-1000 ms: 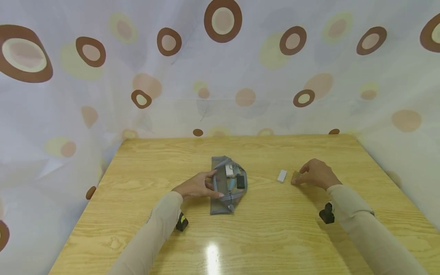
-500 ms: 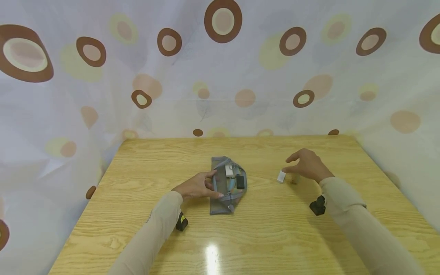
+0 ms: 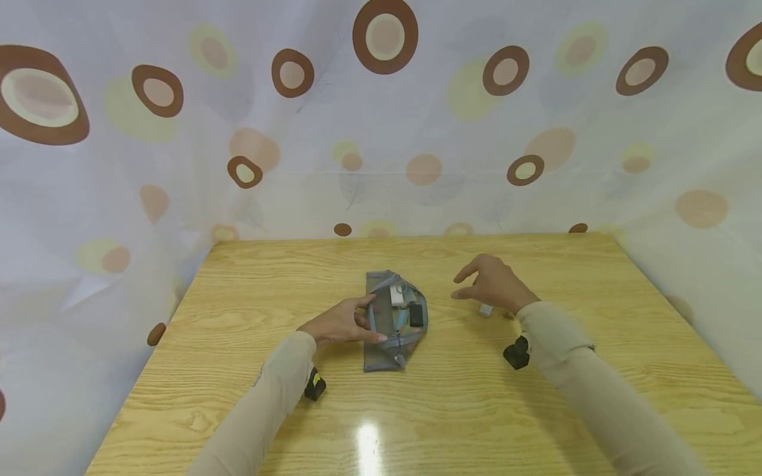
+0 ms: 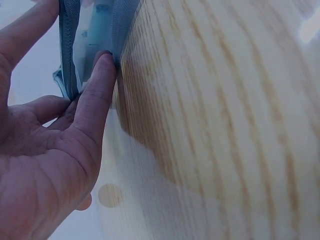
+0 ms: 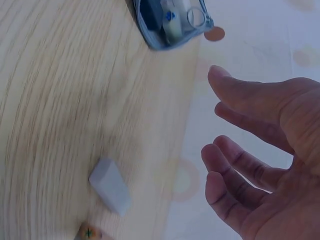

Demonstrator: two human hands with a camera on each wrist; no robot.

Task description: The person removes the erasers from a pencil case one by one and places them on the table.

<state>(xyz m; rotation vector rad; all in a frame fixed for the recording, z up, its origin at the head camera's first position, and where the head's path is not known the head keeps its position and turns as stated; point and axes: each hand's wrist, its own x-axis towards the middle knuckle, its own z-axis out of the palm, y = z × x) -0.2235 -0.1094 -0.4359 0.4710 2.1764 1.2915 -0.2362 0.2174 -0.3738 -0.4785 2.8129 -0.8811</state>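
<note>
A grey mesh zip pouch (image 3: pixel 375 360) lies on the table with its mouth spread. Inside it show a white piece (image 3: pixel 397 295) with a metal ring, a black piece (image 3: pixel 416 315) and a light blue piece (image 3: pixel 401 320). My left hand (image 3: pixel 342 322) grips the pouch's left edge, and in the left wrist view its fingers close on the zip edge (image 4: pixel 70 55). To the pouch's right hovers my right hand (image 3: pixel 497 285), fingers apart and nothing in them. Below it sit a white block (image 5: pixel 110 186), partly hidden in the head view, and a small brown piece (image 5: pixel 90 232).
The wooden table (image 3: pixel 268 271) reaches back to a white sheet (image 3: pixel 309 132) patterned with brown and yellow circles. More of this sheet hangs along both sides. A bright light reflection lies near the table's front.
My right hand has let go of the small brown piece and moved left, past the white block toward the pouch. My left hand and the pouch stay where they were.
</note>
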